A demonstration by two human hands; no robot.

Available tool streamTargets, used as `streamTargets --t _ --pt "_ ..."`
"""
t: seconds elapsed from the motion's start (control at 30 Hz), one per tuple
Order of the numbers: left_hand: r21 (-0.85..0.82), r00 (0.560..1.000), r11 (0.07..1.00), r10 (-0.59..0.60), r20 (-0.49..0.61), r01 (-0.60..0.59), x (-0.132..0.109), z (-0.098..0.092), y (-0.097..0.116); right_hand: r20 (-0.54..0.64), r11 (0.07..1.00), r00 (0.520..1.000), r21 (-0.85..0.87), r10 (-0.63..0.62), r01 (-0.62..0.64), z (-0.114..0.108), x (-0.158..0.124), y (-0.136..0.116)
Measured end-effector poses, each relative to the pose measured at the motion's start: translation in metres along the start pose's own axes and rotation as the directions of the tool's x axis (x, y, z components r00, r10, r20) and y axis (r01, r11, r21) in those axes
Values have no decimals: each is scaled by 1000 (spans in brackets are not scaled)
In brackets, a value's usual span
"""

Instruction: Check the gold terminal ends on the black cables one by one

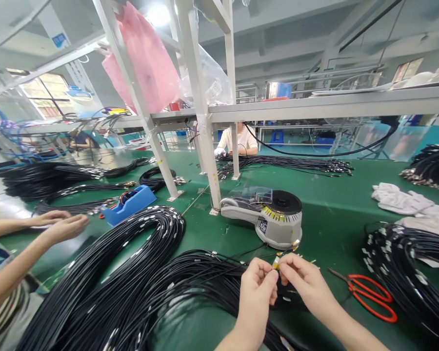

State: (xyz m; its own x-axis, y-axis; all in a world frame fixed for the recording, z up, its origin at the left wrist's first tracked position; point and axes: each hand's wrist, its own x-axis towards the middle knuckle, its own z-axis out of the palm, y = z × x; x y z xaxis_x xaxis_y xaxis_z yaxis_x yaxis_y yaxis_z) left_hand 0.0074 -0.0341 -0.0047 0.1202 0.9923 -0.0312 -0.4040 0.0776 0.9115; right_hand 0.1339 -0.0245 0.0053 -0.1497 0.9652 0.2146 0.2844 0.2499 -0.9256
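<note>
In the head view, my left hand (256,292) and my right hand (306,280) meet in a pinch just in front of the tape dispenser. Between their fingertips is a cable end with yellow tape (276,263) on it; most of it is hidden by the fingers. Beneath and left of my hands runs a bundle of thin black cables (201,273) with small white labels. The round grey tape dispenser (278,219), with a black top disc and yellow strips along its rim, stands beyond them. To the right lie red-handled scissors (369,292).
A looped cable bundle (131,243) lies left, a coiled one (398,273) at far right. White gloves (398,200) lie above it. A blue tape holder (129,204) stands near a co-worker's hands (64,226). Shelf posts (205,161) rise from the green table (332,209); another person sits opposite.
</note>
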Motion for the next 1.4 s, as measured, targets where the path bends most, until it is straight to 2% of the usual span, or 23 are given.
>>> streamTargets --t 0.27,0.53,0.67,0.83,1.0,1.1,1.23,1.4 --pt "-165 999 986 -19 46 26 -2 1 -5 -53 999 998 27 -41 42 9 -1 -2" --pt "-241 992 966 -68 103 91 -3 2 -2 -60 996 998 89 10 -5 11 -3 0" --pt "-215 991 971 -82 107 103 -1 2 1 -29 981 998 185 60 -53 11 -1 9" --pt "-95 998 994 -51 41 54 -1 -2 4 -37 928 988 351 150 -127 4 2 18" --pt "25 998 999 -35 46 34 -3 -2 3 71 926 997 374 29 -53 -3 -2 10" --pt "51 998 998 -31 52 29 -4 -1 2 113 936 994 349 2 -41 -3 -2 6" --pt "41 995 998 -48 85 45 -4 -1 1 134 959 991 282 -29 -10 -5 2 2" --pt "-35 972 990 -125 200 135 -3 -3 1 104 976 979 153 -174 157 -8 3 1"
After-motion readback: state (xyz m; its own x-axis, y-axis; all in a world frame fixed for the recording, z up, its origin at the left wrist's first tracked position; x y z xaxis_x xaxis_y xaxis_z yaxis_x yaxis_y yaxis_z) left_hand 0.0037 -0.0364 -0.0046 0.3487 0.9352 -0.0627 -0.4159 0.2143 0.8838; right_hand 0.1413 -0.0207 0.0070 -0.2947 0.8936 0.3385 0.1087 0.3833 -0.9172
